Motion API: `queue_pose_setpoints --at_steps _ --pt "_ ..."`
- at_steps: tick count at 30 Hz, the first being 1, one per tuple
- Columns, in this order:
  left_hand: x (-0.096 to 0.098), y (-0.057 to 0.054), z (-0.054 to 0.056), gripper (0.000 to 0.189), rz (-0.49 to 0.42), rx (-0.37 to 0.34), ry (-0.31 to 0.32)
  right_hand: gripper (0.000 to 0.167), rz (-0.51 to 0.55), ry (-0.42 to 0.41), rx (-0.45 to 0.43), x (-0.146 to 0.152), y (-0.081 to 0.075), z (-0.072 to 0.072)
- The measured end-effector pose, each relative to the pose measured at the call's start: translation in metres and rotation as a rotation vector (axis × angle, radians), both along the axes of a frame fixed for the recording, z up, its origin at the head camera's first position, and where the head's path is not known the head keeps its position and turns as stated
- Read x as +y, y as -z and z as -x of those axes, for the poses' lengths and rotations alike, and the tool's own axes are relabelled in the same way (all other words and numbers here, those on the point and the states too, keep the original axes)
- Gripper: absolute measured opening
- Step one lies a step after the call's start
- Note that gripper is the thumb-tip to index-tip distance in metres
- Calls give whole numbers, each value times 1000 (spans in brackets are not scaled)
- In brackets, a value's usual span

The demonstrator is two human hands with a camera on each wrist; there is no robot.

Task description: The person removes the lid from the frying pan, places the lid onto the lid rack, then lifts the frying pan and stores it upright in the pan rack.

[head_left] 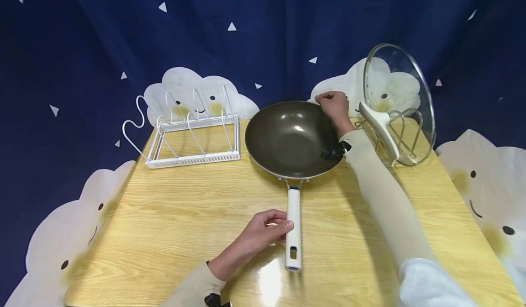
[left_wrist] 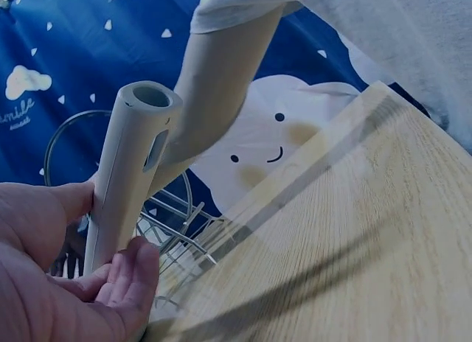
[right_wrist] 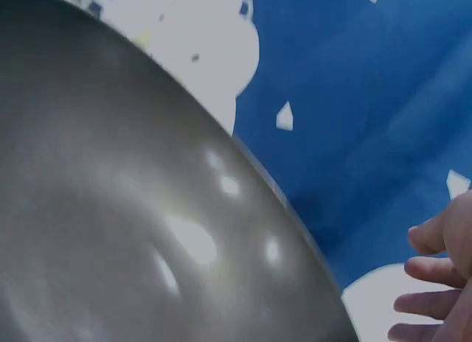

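A dark-coated wok (head_left: pixel 291 142) stands in the middle of the wooden table, its light handle (head_left: pixel 293 229) pointing toward me. My left hand (head_left: pixel 263 229) holds that handle from the left, thumb on one side and fingers curled beneath, as the left wrist view of the handle (left_wrist: pixel 125 187) shows. Beyond the wok's right rim is my right hand (head_left: pixel 334 108). In the right wrist view the right hand's loosely bent fingers (right_wrist: pixel 435 283) hold nothing, with a gap between them and the wok (right_wrist: pixel 147 187).
On the left stands a white wire rack (head_left: pixel 193 158) with upright loops. A glass lid (head_left: pixel 429 110) with a pale handle (head_left: pixel 380 126) leans upright in a metal wire rack (head_left: pixel 407 147) at the right, beside my right forearm. A dark blue curtain (head_left: pixel 271 33) hangs behind the table.
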State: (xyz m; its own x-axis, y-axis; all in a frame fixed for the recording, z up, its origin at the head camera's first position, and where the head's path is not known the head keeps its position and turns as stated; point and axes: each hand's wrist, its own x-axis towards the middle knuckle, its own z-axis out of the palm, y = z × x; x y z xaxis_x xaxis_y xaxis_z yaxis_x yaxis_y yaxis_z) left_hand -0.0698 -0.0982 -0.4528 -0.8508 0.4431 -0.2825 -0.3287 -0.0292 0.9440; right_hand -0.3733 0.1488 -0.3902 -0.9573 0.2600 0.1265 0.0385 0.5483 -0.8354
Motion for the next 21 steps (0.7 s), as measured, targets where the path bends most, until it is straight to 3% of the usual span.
queue_pose_setpoints --at_steps 5,9,15,21 --pt "2 -6 -6 45 -16 -56 55 31 4 -81 79 -12 -16 -32" --pt "4 -12 -16 53 -31 -72 62 31 37 -197 117 -17 -26 -66" --pt "7 -20 -31 55 -82 -101 68 39 140 -360 93 -15 -29 -126" --pt "11 -20 -36 51 -116 -103 50 41 205 -466 34 -12 -20 -182"
